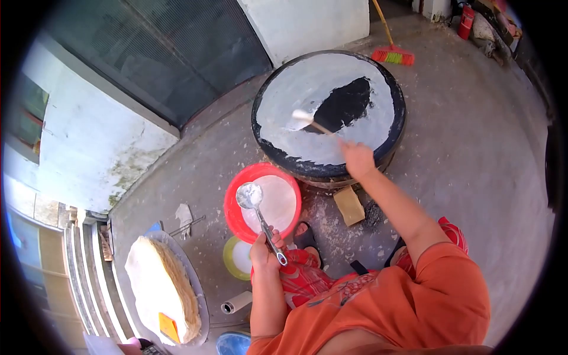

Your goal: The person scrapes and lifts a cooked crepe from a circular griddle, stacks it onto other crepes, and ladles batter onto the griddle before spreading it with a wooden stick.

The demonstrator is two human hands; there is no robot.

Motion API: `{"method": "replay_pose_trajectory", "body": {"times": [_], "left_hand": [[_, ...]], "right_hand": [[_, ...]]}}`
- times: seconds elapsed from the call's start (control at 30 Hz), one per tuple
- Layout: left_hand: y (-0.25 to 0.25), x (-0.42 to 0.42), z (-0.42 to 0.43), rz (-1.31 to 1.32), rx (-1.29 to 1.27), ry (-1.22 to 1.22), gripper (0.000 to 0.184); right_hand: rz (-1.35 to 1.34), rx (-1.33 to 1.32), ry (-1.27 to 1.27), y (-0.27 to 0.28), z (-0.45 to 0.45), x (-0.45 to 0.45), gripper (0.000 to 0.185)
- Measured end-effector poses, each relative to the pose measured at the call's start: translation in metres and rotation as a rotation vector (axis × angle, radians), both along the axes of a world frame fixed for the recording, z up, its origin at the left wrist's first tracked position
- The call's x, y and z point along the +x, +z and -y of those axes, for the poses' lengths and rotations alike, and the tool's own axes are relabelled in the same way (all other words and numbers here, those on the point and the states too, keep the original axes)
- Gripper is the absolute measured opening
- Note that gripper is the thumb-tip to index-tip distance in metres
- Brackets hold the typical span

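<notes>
My left hand (264, 251) is closed round the handle of a metal ladle (249, 196), whose bowl has white batter on it. The ladle is over a red basin (231, 204) of white batter. My right hand (358, 158) grips a wooden-handled spreader (322, 127) with a pale, batter-coated head. That head is at the white batter layer (284, 89) on a large round black griddle (395, 133). A bare black patch (346, 105) shows in the layer, right of the head. My fingers partly hide both handles.
At lower left, a tall stack of thin pale sheets (155, 284) lies on a round board (198, 302), with an orange piece (168, 326) on it. A yellow-green bowl (229, 260), a cardboard-coloured block (349, 206) and a broom (393, 55) are on the floor.
</notes>
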State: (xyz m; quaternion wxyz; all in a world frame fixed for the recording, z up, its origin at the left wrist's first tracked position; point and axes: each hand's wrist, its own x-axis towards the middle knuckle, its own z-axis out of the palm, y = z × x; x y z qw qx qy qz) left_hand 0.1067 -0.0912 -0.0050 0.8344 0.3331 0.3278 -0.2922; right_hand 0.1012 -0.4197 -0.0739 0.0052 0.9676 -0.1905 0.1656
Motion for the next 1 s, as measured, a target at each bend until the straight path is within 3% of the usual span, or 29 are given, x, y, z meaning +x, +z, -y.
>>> {"method": "replay_pose_trajectory", "body": {"times": [0.03,0.13,0.17,0.23,0.3,0.37,0.4,0.47,0.57,0.6,0.73,0.77,0.9,0.93,0.97,1.0], "left_hand": [[-0.001,0.0,0.0,-0.002,-0.024,0.004,0.025],[-0.003,0.0,-0.001,0.022,0.011,0.005,0.025],[-0.003,0.001,-0.001,0.023,0.011,0.0,0.025],[-0.004,0.002,0.0,0.051,0.019,0.002,0.025],[-0.001,0.002,0.003,0.045,0.021,0.001,0.024],[-0.001,0.0,0.002,0.034,0.028,0.001,0.024],[-0.001,0.001,0.002,0.015,0.018,0.003,0.028],[0.0,0.003,0.004,0.002,0.002,0.0,0.032],[-0.001,0.004,0.004,0.005,0.027,0.018,0.032],[-0.002,0.004,0.004,0.023,0.03,0.015,0.032],[0.0,0.003,0.01,0.042,0.045,0.006,0.028],[0.001,0.001,0.008,0.039,0.053,0.001,0.028],[0.001,0.003,0.01,0.03,0.041,0.002,0.029],[-0.001,0.004,0.011,0.046,0.035,0.004,0.029],[-0.001,0.004,0.013,0.046,0.034,0.002,0.029],[0.0,0.004,0.014,0.051,0.044,0.004,0.029]], "right_hand": [[-0.001,-0.002,0.0,0.006,0.005,-0.002,0.035],[0.155,0.356,-0.138,0.017,0.006,-0.007,0.041],[0.157,0.356,-0.143,0.015,-0.003,-0.013,0.041],[0.106,0.251,0.146,0.01,-0.018,-0.025,0.042],[0.039,0.199,0.113,0.006,0.005,-0.024,0.042],[0.006,0.132,-0.144,0.007,0.038,-0.016,0.04],[0.005,0.136,-0.148,0.009,0.045,-0.015,0.04],[0.108,0.314,-0.236,0.016,0.056,-0.014,0.039],[0.274,0.377,-0.164,0.008,0.023,-0.019,0.04],[0.087,0.319,-0.065,0.018,0.017,-0.026,0.039],[-0.041,0.115,-0.252,0.01,0.077,-0.02,0.036],[0.067,0.092,-0.248,0.012,0.087,-0.023,0.025],[0.117,0.484,-0.35,0.024,0.055,-0.037,0.034],[0.108,0.498,-0.325,0.015,0.038,-0.041,0.037],[0.166,0.343,-0.112,0.002,0.026,-0.047,0.039],[0.117,0.275,-0.075,-0.004,0.031,-0.046,0.037]]}}
